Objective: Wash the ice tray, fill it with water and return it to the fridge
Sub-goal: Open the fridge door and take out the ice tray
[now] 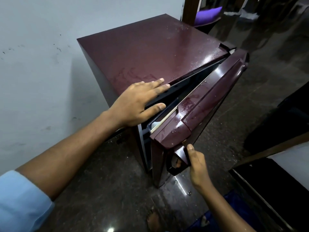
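Note:
A low maroon fridge (150,47) stands against the pale wall, seen from above. Its door (209,104) is swung partly ajar, with a dark gap along the top front edge. My left hand (137,104) lies flat on the fridge's top front corner, fingers spread, thumb over the edge. My right hand (197,164) is closed around the recessed door handle (179,162) lower on the door's front. Water drops speckle the door and the fridge top. No ice tray is in view; the inside of the fridge is hidden.
Dark speckled stone floor (108,190) surrounds the fridge. A dark cabinet with a white panel (284,164) stands at the right. A wooden post (190,9) and a purple cushion (209,14) are behind the fridge. My bare foot (154,220) shows below.

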{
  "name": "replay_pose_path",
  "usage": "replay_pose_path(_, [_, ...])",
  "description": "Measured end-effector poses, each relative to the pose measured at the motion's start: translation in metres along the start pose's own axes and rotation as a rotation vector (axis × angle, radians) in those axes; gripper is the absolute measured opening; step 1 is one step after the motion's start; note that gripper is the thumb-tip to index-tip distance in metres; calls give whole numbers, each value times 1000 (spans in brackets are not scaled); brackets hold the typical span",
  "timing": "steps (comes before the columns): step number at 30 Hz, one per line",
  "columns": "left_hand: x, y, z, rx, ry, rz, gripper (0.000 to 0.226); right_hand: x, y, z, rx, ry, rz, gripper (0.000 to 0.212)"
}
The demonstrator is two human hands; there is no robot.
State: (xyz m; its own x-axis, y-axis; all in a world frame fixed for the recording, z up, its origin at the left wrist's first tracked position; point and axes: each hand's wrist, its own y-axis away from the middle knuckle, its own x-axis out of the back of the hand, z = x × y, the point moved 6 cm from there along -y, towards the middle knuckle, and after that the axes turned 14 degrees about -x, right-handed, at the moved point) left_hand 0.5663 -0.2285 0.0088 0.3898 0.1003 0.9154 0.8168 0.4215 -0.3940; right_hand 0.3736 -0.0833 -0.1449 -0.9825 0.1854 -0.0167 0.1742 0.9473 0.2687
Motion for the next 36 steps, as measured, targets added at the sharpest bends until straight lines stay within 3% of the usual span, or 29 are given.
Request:
replay_pose_path(6, [-6, -63, 47, -301, 69, -183, 58, 18, 12, 2, -30, -16, 59, 64])
replay_pose_path(13, [-29, -93, 80, -424, 107, -303, 52, 51, 27, 2, -54, 19, 182, 63])
replay_pose_path(18, [-38, -100, 93, -411, 143, -299, 55, 79, 61, -43, 220, 346, 521, 44])
replay_pose_path(22, [-43, -106, 105, -418, 185, -317, 57, 67, 97, -89, 506, 578, 547, 49])
replay_pose_path(25, [-45, -113, 115, -441, 203, -320, 57, 46, 112, -109, 587, 786, 503, 55])
replay_pose_path(29, [-51, -124, 129, -492, 220, -317, 54, 31, 118, -113, 518, 1103, 500, 57])
replay_pose_path(32, [-58, -133, 140, -515, 241, -328, 58, 36, 120, -106, 336, 1324, 535, 65])
replay_pose_path(36, [-67, -147, 155, -532, 279, -333, 60, 53, 125, -107, 85, 1422, 544, 81])
